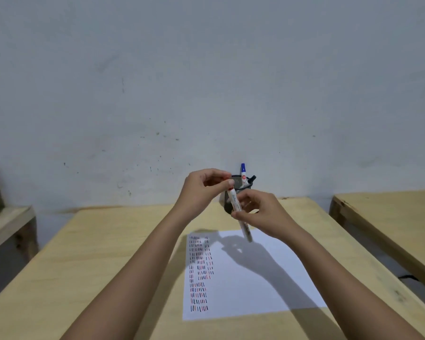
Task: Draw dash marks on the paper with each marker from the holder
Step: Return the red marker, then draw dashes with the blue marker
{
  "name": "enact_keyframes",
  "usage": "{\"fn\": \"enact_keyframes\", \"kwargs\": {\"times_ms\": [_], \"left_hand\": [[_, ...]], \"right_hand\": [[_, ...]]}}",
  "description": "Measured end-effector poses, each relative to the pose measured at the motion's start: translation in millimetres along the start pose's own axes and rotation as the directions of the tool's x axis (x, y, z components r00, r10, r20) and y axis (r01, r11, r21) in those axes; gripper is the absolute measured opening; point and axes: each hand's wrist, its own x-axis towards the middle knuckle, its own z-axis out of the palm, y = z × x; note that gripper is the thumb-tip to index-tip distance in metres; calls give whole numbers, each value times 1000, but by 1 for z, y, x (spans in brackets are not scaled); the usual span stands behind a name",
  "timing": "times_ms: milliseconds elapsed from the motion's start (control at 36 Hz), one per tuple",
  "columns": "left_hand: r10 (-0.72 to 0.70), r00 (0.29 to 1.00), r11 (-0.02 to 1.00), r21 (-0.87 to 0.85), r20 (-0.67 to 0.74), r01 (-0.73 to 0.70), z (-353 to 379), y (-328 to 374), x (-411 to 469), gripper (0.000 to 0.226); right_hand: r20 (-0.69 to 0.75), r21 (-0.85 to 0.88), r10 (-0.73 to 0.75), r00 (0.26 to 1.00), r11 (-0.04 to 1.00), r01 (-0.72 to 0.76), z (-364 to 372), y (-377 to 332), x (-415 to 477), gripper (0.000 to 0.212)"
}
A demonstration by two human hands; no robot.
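- The right hand [260, 213] is closed around the middle of a white marker [239, 215]; the thumb and the fingers press on the barrel from two sides.
- The left hand [204, 186] pinches the upper end of the same marker between thumb and forefinger, where a little red shows; whether this is a cap coming off or going on, I cannot tell.
- The marker is held in the air above the far edge of the paper [250, 273], tilted, with the top end to the left and far, and the low end toward the near right. It is a slim round tube, white with small print and a red band; the low end is blurred.
- The paper is a white smooth sheet that lies flat on the table [108, 253], between the two forearms. On its left part there are many rows of short dash marks [199, 271] in red, blue and black. The right part is blank, with the shadow of the hands on it.
- The holder [233, 195] is a dark mesh cup, round, standing at the far side of the table, partly hidden behind the hands. A marker with a blue cap [243, 171] and one with a black cap [252, 179] stick out of it.
- The table is light plywood with a matt grain. Behind it is a pale, rough wall [206, 82] with small stains.
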Motion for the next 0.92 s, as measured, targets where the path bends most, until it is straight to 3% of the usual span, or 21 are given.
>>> {"fn": "enact_keyframes", "kwargs": {"times_ms": [139,222,306,417,472,611,722,917], "left_hand": [[-18,1000,999,40,7,17,-2,-14,40,17],[-55,998,980,190,-41,62,0,-41,58,18],[-169,985,936,309,-28,169,6,-74,71,43],[-299,954,908,298,-26,293,19,-116,69,69],[-427,904,863,298,0,408,39,-170,69,74],[-298,954,931,232,39,281,48,-162,81,40],[-259,964,958,141,53,250,50,-162,94,41],[-224,972,974,63,66,220,50,-160,101,52]], "right_hand": [[-90,-10,-9,996,1000,8,-22,9,43,15],[-217,-2,-37,976,999,37,-29,19,67,15],[-310,46,-47,949,997,64,-30,28,93,15],[-323,54,-20,946,998,40,-17,53,106,17],[-266,47,98,959,995,-88,9,103,114,17],[-226,-68,22,974,997,-39,13,98,120,15],[-181,-197,3,983,980,-40,13,92,126,14],[-229,-280,21,973,956,-86,13,87,133,21]]}}
